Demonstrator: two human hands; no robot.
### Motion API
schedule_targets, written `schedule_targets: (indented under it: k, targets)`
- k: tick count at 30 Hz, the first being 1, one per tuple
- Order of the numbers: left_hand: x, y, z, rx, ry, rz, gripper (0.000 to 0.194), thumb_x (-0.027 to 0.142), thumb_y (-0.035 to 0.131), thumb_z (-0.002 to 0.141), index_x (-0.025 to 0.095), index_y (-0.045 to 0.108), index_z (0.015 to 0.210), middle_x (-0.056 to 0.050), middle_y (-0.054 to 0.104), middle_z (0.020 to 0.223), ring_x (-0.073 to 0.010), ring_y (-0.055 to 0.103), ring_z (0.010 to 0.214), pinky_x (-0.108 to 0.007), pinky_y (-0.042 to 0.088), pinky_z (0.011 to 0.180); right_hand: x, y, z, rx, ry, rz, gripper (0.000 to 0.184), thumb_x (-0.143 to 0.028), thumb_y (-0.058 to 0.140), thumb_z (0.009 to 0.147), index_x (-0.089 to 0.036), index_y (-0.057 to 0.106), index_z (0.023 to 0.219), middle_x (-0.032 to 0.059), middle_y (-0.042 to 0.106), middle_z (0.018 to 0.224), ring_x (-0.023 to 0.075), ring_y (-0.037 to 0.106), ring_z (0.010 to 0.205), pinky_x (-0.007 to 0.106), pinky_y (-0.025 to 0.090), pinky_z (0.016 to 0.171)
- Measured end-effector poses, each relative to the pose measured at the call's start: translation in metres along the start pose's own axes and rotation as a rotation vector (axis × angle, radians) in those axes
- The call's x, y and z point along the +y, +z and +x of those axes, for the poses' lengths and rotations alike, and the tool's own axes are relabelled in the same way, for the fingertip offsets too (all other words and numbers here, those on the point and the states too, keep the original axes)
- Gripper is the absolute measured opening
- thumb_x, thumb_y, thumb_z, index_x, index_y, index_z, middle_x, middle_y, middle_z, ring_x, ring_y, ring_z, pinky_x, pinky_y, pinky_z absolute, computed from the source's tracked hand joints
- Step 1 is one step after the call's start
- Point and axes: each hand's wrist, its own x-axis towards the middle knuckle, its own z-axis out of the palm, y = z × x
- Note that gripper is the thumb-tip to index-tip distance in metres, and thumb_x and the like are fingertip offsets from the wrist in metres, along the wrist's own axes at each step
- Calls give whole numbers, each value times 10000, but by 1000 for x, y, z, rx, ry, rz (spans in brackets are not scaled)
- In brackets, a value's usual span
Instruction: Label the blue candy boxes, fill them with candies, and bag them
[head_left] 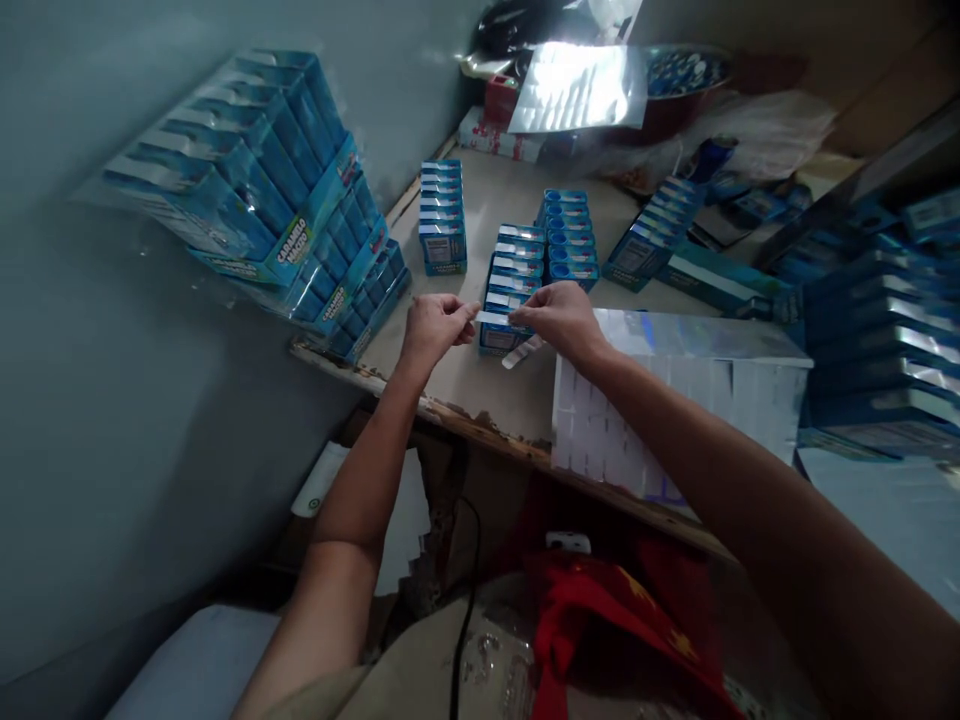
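Note:
Between my two hands a short whitish sticker strip (493, 318) is stretched over the near end of a row of small blue boxes (517, 266). My left hand (439, 325) pinches its left end between thumb and finger. At the other end, the fingers of my right hand (564, 318) are closed on it. A second pale strip (523, 352) hangs below my right fingers; whether the two are joined I cannot tell. Just behind my right hand stands another row of blue boxes (570, 240). A further row (442, 218) is beyond my left hand.
Tall wrapped stacks of blue cartons (300, 200) lean at the left wall. White label sheets (675, 400) drape over the table edge at right. More blue boxes (885, 350) stand far right. Behind are a shiny silver sheet (577, 88) and a filled basin (686, 75).

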Motion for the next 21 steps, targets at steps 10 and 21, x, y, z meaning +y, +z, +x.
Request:
schedule_targets:
  k: [10, 21]
  targets:
    - [-31, 12, 12, -55, -21, -195, 438, 468, 963, 816, 150, 690, 693, -20, 692, 598, -85, 595, 489, -178, 456, 508, 6, 5, 11, -24, -31, -112, 153, -258, 764, 804, -176, 719, 683, -2, 591, 629, 167, 556, 662, 298, 335, 629]
    - [-82, 40, 13, 326, 162, -214, 427, 526, 831, 947, 189, 649, 1136, -96, 767, 1090, -195, 765, 972, -273, 595, 867, 28, -25, 18, -81, 33, -143, 449, -542, 880, 873, -210, 617, 725, 24, 595, 717, 173, 535, 711, 294, 327, 614]
